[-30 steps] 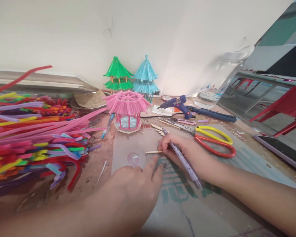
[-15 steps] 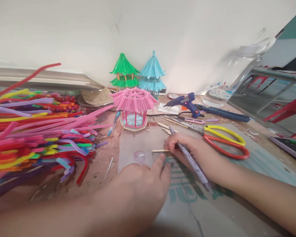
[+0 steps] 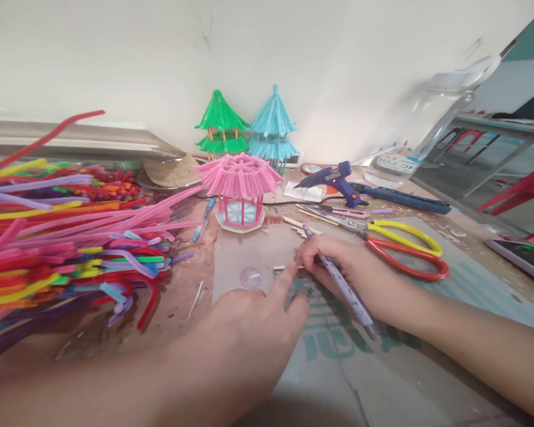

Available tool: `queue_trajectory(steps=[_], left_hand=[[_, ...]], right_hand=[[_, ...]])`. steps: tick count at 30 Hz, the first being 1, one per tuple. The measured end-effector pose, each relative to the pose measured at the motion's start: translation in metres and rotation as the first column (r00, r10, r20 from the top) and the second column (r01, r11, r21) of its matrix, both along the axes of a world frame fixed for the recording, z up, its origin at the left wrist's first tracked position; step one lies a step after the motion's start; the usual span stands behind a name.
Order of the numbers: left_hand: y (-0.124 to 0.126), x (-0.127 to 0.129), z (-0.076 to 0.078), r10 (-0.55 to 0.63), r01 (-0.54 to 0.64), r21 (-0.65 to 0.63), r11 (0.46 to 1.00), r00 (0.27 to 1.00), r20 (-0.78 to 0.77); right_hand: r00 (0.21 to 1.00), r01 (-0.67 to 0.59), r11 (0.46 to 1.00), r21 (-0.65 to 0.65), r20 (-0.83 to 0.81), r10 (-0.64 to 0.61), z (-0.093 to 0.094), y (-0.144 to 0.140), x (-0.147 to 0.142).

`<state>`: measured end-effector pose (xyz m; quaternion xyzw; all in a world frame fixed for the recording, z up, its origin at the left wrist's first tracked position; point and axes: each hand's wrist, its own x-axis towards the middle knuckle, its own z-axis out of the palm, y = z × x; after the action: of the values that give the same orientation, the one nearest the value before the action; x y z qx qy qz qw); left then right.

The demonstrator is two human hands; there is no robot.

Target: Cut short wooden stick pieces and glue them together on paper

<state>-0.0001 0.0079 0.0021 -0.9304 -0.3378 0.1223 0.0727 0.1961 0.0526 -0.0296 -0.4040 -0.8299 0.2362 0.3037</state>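
Note:
A purple patterned pen point(image 3: 345, 290) slants through the fingers of my right hand point(image 3: 368, 274), which is closed around it. Under those fingertips lies a thin wooden stick point(image 3: 281, 268), partly covered by both hands. My left hand point(image 3: 251, 332) has its index finger stretched to the stick, the fingertip touching or nearly touching it beside my right fingers. A dark strip along the stick, perhaps a ruler's edge, is mostly hidden. Both hands rest over a translucent sheet point(image 3: 231, 261) with teal lettering. Several more wooden sticks point(image 3: 293, 224) lie just beyond my right hand.
A pink pipe-cleaner pavilion point(image 3: 240, 178) stands ahead, with green point(image 3: 222, 121) and blue point(image 3: 274, 124) ones behind. Pipe cleaners point(image 3: 71, 237) heap up at left. At right are scissors point(image 3: 407, 274), a glue gun point(image 3: 333, 178), a plastic jug point(image 3: 431, 130) and a phone point(image 3: 523, 261).
My left index finger has moved slightly up and forward, toward my right fingertips and onto the stick. The right hand keeps its hold on the pen. The view has shifted a little.

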Motion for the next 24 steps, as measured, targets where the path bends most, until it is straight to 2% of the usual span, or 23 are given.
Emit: queue_trajectory(steps=[5, 8, 11, 15, 18, 24], left_hand=[[0.002, 0.0, -0.001, 0.064, -0.064, 0.016, 0.998, 0.998, 0.021], [0.003, 0.0, -0.003, 0.07, -0.07, 0.022, 0.997, 0.997, -0.012], [0.003, -0.001, -0.007, 0.065, -0.065, 0.028, 0.997, 0.998, -0.01], [0.003, -0.004, -0.01, 0.061, -0.062, 0.055, 0.997, 0.998, 0.023], [0.004, -0.005, -0.01, 0.068, -0.069, 0.054, 0.996, 0.997, 0.027], [0.004, -0.005, -0.009, 0.065, -0.065, 0.037, 0.997, 0.998, 0.011]], right_hand=[[1.0, -0.019, 1.0, 0.022, 0.006, 0.019, 0.004, 0.0, -0.002], [0.999, 0.039, 0.998, 0.039, -0.026, -0.038, 0.004, 0.0, -0.002], [0.986, 0.111, 0.993, 0.05, -0.133, -0.103, 0.006, -0.001, 0.0], [0.944, 0.107, 0.993, -0.039, -0.309, -0.114, 0.01, -0.001, 0.005], [0.942, 0.161, 0.985, -0.065, -0.289, -0.173, 0.012, -0.003, 0.005], [0.96, 0.125, 0.991, -0.044, -0.246, -0.132, 0.015, -0.004, -0.003]])
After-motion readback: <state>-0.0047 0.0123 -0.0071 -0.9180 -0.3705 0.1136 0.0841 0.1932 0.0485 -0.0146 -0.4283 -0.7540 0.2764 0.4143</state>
